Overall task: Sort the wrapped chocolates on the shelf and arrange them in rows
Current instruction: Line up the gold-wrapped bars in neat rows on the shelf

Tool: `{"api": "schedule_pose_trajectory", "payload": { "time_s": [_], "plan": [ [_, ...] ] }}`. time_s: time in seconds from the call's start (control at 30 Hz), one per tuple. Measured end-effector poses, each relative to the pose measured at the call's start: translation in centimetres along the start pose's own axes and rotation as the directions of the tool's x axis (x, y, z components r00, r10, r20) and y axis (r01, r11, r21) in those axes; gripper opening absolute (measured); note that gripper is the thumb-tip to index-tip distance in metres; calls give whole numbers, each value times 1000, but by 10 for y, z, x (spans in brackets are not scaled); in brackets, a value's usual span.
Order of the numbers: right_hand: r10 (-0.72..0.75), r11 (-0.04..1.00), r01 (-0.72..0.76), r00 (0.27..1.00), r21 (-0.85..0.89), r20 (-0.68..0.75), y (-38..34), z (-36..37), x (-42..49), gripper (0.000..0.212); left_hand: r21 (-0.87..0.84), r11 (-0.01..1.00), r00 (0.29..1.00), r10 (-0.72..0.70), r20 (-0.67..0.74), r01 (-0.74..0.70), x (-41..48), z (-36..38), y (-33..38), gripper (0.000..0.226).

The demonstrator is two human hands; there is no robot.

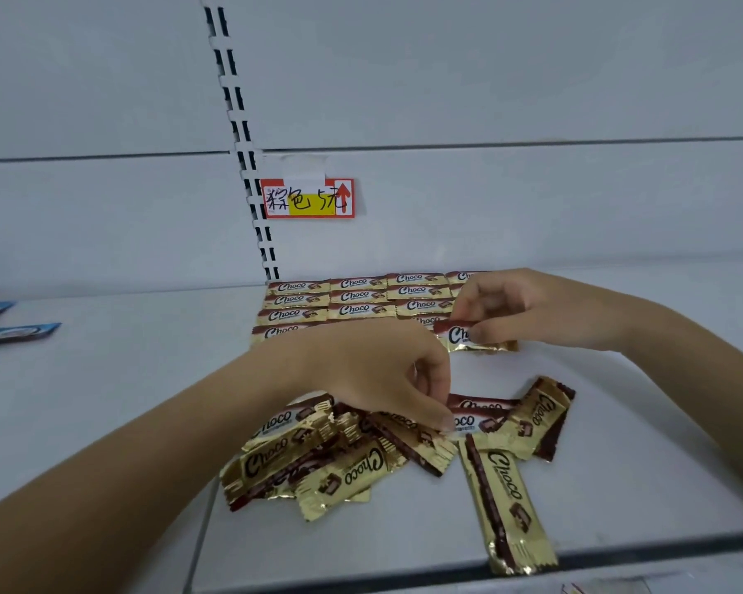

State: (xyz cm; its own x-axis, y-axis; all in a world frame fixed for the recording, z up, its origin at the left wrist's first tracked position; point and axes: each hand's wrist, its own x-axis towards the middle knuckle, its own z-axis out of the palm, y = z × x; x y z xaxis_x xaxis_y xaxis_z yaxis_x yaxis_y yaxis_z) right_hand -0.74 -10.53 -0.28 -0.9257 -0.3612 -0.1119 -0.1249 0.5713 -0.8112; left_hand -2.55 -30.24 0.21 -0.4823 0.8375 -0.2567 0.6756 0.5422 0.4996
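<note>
Head camera: a person's right hand (515, 308) pinches a Choco bar (460, 336) between thumb and curled fingertips, low over the white shelf (618, 443), just right of the nearest of the finished rows (357, 295) against the back wall. The left hand (378, 375), fingers curled, reaches into the loose pile (318, 460) nearer the front edge, and its thumb and fingertips appear to close on a brown-and-white bar (472, 421) at the pile's right side. The held bar's long axis runs left to right, roughly parallel to the back wall, logo upright to the viewer, brown band to the rear and gold edge to the front, matching the laid bars, though its right end sits a little nearer the camera. To place it well, that end likely needs swinging back until square, then setting down end to end with its neighbour, without nudging the rows behind. Pile bars point every way. A lone bar (502, 503) lies almost front to back, its near end at the shelf lip. A handwritten red-and-yellow label (307, 198) hangs on the back panel beside the slotted upright (241, 135), and blue-wrapped bars (18, 332) lie far left
</note>
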Motion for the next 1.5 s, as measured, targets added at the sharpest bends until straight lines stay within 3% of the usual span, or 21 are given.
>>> {"api": "schedule_pose_trajectory", "payload": {
  "time_s": [0.17,0.3,0.43,0.5,0.57,0.73,0.9,1.1,1.5],
  "plan": [
    [-13,1000,15,994,20,-109,2,-1,2,15,-189,982,1000,3,26,2,-5,-13,-2,12],
    [-8,1000,10,979,7,-204,1,0,3,18,-208,977,998,28,-62,-40,-16,-38,-20,7],
    [-58,996,38,971,-86,-233,-6,10,6,17,-133,991,990,-41,-138,23,-38,-58,-51,18],
    [-93,992,71,971,-106,-218,-14,19,9,15,-90,993,987,-89,-135,77,-50,-61,-67,8],
    [-128,985,101,973,-142,-194,-23,30,12,16,-56,990,980,-140,-142,133,-59,-60,-78,13],
    [-204,909,155,975,-387,-89,-42,55,27,20,81,965,960,-236,-148,249,-66,-47,-83,10],
    [-227,833,160,972,-530,-65,-43,59,46,11,208,954,961,-169,-218,214,-67,-40,-83,8],
    [-240,766,200,971,-611,15,-41,64,44,14,285,957,961,29,-277,53,-72,-24,-92,14],
    [-264,767,163,962,-621,-73,-38,75,42,21,334,933,913,17,-408,132,-72,-9,-94,20]
  ]
}}
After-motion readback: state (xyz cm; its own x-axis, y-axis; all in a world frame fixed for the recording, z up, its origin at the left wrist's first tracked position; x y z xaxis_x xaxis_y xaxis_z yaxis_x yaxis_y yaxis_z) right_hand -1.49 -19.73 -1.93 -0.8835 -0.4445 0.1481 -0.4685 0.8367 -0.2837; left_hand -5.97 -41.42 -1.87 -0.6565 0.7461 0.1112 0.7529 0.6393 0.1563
